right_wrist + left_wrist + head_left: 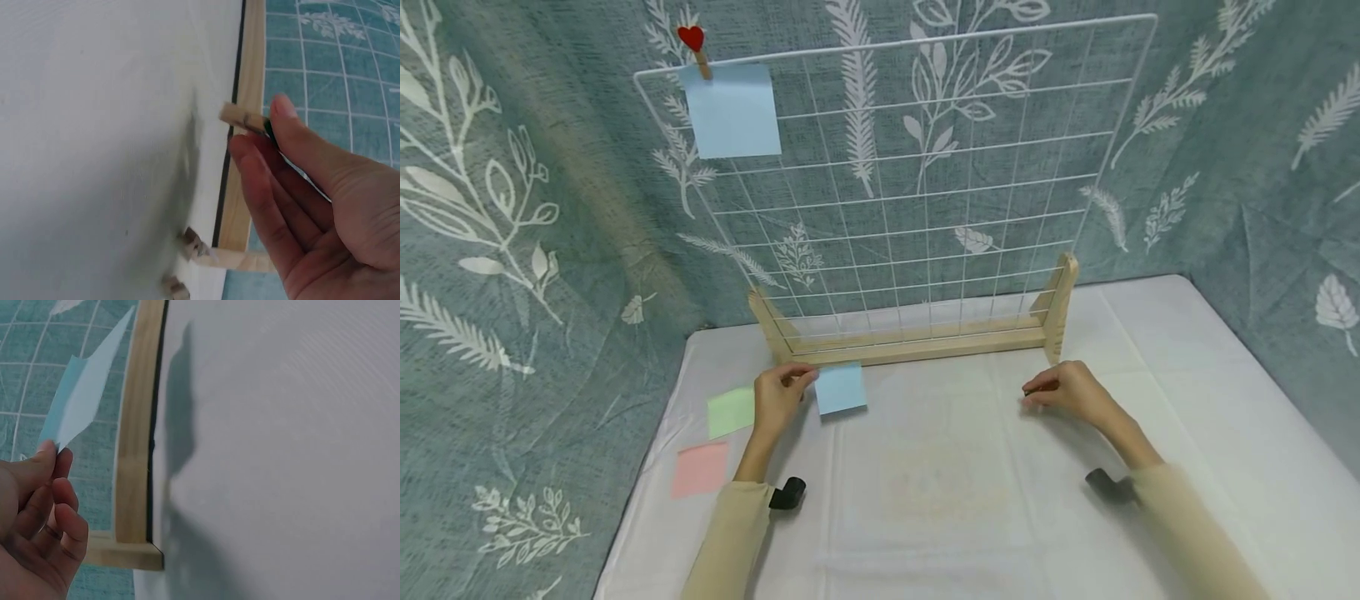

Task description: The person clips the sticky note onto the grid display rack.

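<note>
My left hand point(777, 397) pinches a small blue sticky note point(841, 389) by its left edge, just in front of the stand's wooden base. In the left wrist view the note point(90, 387) is creased along a strip near the thumb. Over at the right end of the base, my right hand point(1075, 392) holds a small wooden clothespin point(240, 119) between thumb and fingers. Something dark green shows on the clothespin beside the thumb; its shape is mostly hidden. A larger-looking blue note point(733, 112) hangs at the upper left of the white wire grid point(925, 158), under a red-heart clothespin point(692, 43).
A green note point(728, 413) and a pink note point(700, 471) lie on the white-covered table point(925, 533) at the left. Near the base's right foot point(1060, 304), two blurred wooden clips point(194, 244) show in the right wrist view. Patterned curtain point(1277, 125) surrounds the table.
</note>
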Tool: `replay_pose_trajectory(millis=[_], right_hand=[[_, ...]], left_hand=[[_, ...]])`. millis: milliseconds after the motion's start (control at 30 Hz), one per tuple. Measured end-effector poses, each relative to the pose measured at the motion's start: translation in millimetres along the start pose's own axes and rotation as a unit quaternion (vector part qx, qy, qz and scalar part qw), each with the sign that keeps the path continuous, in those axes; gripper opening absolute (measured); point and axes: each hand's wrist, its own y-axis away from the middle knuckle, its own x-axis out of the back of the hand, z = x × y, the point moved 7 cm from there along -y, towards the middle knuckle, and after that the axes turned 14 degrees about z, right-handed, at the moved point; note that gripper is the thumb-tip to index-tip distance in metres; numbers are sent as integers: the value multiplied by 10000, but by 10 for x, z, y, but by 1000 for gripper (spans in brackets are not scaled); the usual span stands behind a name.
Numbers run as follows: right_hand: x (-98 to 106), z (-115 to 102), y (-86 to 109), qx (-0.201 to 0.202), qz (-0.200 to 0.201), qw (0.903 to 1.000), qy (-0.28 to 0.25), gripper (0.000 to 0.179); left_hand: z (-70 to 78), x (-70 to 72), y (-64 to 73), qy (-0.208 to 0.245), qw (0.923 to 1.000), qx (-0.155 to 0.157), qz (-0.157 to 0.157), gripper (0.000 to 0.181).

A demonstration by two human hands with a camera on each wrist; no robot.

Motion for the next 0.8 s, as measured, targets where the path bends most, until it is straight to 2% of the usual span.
replay_pose_trajectory(millis=[133,267,433,600,800], right_hand=[[-22,-50,-58,150,191,9997,-28,18],[-41,-126,-136,307,339,9989,-53,19],[-54,-262,-262,361,460,9983,26,19],[-72,-454,-389,325,343,9988,121,21],[29,-674,-527,360,431,9979,328,23]], left_hand=[[78,-16,-27,125,9999,93,47,11],[160,-35,-76,212,9997,52,148,10],[318,-46,-146,283,9993,-186,179,9],[489,-27,-230,271,9981,-547,121,8],[717,-7,-338,402,9969,-632,229,11]])
